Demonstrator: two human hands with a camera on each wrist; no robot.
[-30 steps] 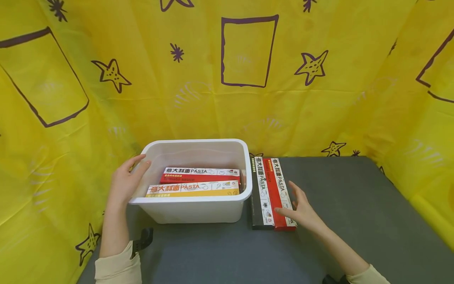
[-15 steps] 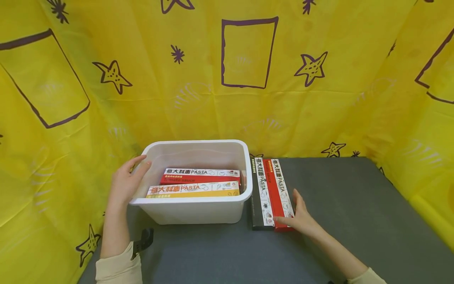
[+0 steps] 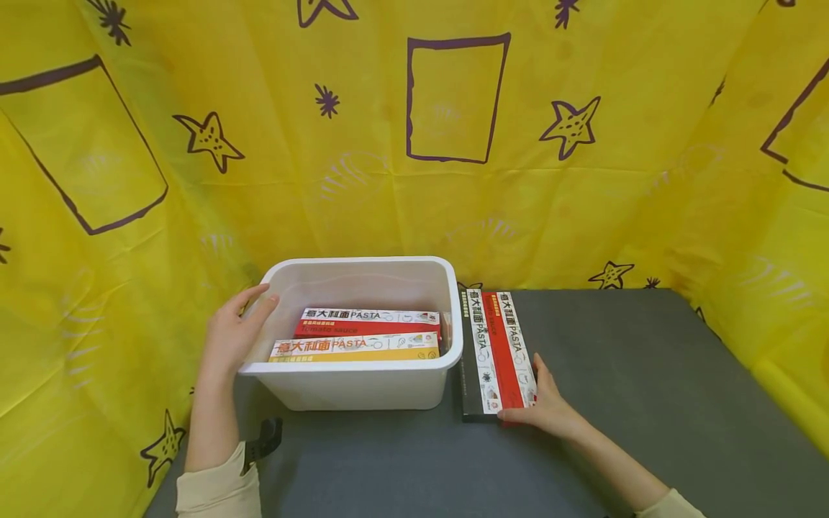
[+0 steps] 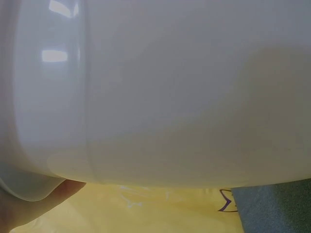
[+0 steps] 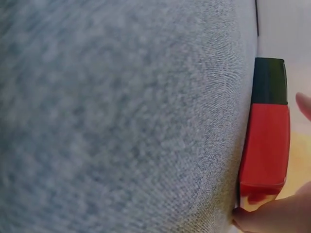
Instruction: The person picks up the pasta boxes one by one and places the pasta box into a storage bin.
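Observation:
At the left end of the white plastic tub (image 3: 363,385), my left hand (image 3: 234,332) grips the rim, thumb over it; the left wrist view shows part of the hand beneath the rim. Inside the tub lie a red-and-white pasta box (image 3: 363,327) and a yellow-and-white pasta box (image 3: 356,354). My right hand (image 3: 550,410) is around the near end of another red pasta box (image 3: 507,360) on the table. Its fingers touch that box's right side, while in the right wrist view the thumb (image 5: 304,104) stands slightly apart from it. A black pasta box (image 3: 476,360) lies alongside.
The grey tabletop (image 3: 388,460) extends in front of the tub and to the right of the boxes. A yellow patterned cloth (image 3: 363,208) hangs behind and along both sides. The tub's right wall stands close to the black box.
My right hand has come down and nearer to me along the red box, its thumb now at the near end. The left hand stays on the tub's rim.

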